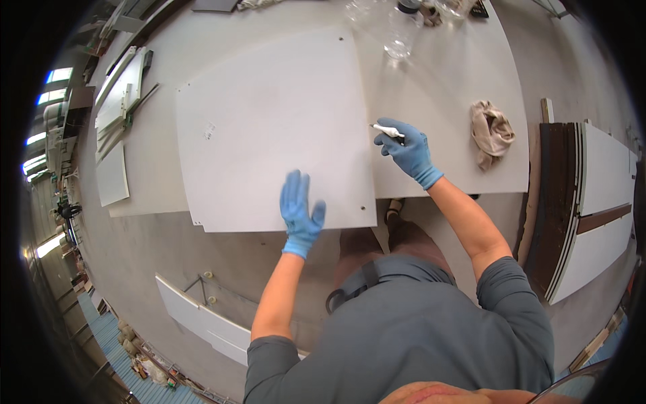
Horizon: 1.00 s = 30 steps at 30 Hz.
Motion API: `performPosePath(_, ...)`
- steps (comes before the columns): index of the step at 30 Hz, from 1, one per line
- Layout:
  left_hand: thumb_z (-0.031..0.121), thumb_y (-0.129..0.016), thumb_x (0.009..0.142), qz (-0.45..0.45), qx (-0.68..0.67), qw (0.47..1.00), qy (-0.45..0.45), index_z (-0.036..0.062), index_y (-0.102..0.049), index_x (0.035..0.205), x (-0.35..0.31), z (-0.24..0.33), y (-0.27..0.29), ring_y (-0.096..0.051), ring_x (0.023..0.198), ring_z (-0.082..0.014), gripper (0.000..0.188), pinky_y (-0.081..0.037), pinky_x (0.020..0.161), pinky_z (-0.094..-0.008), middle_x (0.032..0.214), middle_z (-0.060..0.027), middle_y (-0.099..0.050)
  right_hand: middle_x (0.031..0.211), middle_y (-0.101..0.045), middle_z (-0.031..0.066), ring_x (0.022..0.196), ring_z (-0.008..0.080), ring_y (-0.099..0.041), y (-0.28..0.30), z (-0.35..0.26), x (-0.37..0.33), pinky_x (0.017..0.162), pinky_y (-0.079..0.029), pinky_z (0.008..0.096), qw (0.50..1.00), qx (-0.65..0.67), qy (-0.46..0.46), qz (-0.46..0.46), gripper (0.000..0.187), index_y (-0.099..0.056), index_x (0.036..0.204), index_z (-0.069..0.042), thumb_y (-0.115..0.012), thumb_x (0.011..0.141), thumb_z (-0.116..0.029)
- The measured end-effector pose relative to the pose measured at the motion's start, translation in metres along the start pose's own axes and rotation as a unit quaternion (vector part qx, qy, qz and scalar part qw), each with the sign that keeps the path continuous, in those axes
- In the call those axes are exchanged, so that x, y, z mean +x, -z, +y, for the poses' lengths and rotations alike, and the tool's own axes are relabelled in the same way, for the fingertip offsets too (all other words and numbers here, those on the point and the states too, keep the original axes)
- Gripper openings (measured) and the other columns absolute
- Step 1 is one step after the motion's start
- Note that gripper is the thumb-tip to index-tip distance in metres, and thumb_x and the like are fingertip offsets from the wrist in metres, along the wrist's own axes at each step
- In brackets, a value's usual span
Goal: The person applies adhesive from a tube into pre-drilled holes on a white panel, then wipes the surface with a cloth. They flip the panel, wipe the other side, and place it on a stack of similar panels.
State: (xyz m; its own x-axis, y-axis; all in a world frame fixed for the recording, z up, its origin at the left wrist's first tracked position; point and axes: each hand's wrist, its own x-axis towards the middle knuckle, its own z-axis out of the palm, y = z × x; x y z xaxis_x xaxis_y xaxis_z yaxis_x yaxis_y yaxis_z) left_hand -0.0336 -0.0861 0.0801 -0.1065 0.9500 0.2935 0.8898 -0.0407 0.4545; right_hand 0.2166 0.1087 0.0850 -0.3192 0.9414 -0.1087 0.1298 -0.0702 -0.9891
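Note:
A large white panel point(269, 128) lies flat on the table, with its near edge toward me. My left hand point(301, 212), in a blue glove, rests open on the panel by that near edge, fingers stretched out and pointing away. Beyond the panel's right edge, my gloved right hand point(409, 147) is closed round a white pen point(387, 130). The pen's thin tip points left, close to the panel's edge; whether it touches, I cannot tell. Small dark round fittings or holes show near the panel's right corners, and a faint mark point(209, 130) is on its left part.
A crumpled beige cloth point(493, 133) lies on the table point(444, 87) at the right. Clear plastic bottles point(402, 34) stand at the back. Stacked white boards point(124, 94) are at the far left. More panels point(602, 175) lean in a pile at the right, and a white board point(202, 320) sits low at the near left.

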Motion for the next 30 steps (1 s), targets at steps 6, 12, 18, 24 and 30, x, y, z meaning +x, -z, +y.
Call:
performPosePath(6,0.042,-0.064,0.096,0.042,0.110,0.991,0.058,-0.0017,-0.052,0.145,0.086,-0.092,-0.034,-0.041,0.145,-0.0430,0.067,-0.030,0.120,-0.0526,0.154,-0.0266,-0.046,0.085,-0.070,0.0123,0.072,0.0289,-0.068,-0.070,-0.009,0.119,0.067,-0.054,0.0391,0.965,-0.171,0.194,0.034,0.032,-0.070,0.115,-0.015,-0.070,0.085,-0.005)
performPosePath(12,0.045,-0.065,0.094,0.011,0.105,0.988,0.113,-0.0016,-0.050,0.147,0.093,-0.104,-0.044,-0.036,0.148,-0.0410,0.072,-0.027,0.122,-0.0525,0.157,-0.0257,-0.043,0.083,-0.070,0.0140,0.078,0.0381,-0.067,-0.142,-0.024,0.295,0.069,-0.054,0.0479,0.884,-0.311,0.337,0.091,0.028,-0.068,0.111,-0.018,-0.064,0.086,-0.007)
performPosePath(18,0.048,-0.062,0.095,-0.012,0.077,0.990,0.115,-0.0019,-0.046,0.150,0.096,-0.109,-0.038,-0.031,0.151,-0.0416,0.075,-0.023,0.123,-0.0533,0.159,-0.0258,-0.039,0.125,-0.066,0.0284,0.112,0.0401,-0.066,-0.177,-0.050,0.394,0.101,-0.051,0.0477,0.877,-0.456,0.149,0.015,0.068,-0.040,0.155,-0.012,-0.057,0.089,-0.020)
performPosePath(24,0.041,-0.061,0.096,-0.019,0.082,0.991,0.107,-0.0022,-0.049,0.148,0.093,-0.112,-0.041,-0.034,0.149,-0.0429,0.068,-0.024,0.122,-0.0548,0.157,-0.0266,-0.041,0.132,-0.063,0.0244,0.114,0.0437,-0.062,-0.140,-0.022,0.285,0.102,-0.049,0.0498,0.838,-0.432,0.332,0.003,0.043,-0.064,0.127,-0.004,-0.062,0.086,-0.016)
performPosePath(30,0.030,-0.057,0.097,0.025,0.098,0.992,0.076,-0.0029,-0.053,0.143,0.091,-0.113,-0.046,-0.039,0.145,-0.0454,0.057,-0.030,0.119,-0.0562,0.154,-0.0274,-0.045,0.148,-0.051,0.0254,0.132,0.0458,-0.052,-0.108,-0.013,0.192,0.114,-0.040,0.0540,0.792,-0.488,0.365,-0.052,0.055,-0.058,0.135,-0.004,-0.063,0.090,-0.035)
